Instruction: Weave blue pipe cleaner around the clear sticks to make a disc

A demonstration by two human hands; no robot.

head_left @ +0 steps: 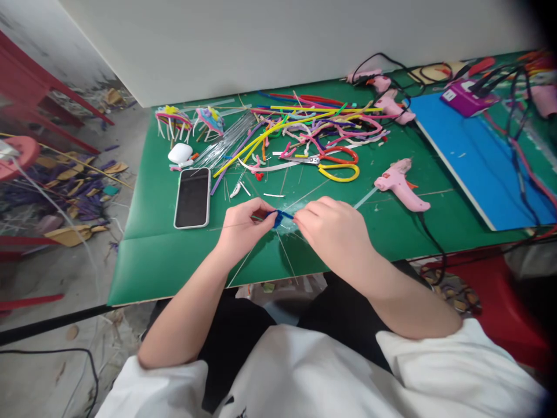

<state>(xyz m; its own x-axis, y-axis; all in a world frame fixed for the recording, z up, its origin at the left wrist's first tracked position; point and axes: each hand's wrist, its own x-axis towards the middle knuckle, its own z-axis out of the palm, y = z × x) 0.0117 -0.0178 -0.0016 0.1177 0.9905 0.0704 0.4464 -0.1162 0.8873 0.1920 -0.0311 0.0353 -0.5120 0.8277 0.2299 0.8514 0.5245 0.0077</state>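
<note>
Between my two hands is a short blue pipe cleaner (279,217), partly curled. My left hand (249,223) pinches its curled end between thumb and forefinger. On the other side, my right hand (331,227) grips the straighter end in its closed fingertips. Both hands are just above the green tabletop (165,255) near its front edge. Beyond them lie scissors (337,162) with one red and one yellow handle. To the right of my right hand rests a pink hot glue gun (402,186). A phone (192,198) lies to the left of my left hand.
A heap of coloured pipe cleaners (313,125) and clear glue sticks (232,139) covers the back. Two small pipe-cleaner pieces (209,122) and a white earbud case (180,153) sit at the left. A blue board (478,168), a purple power box (469,97) and cables occupy the right.
</note>
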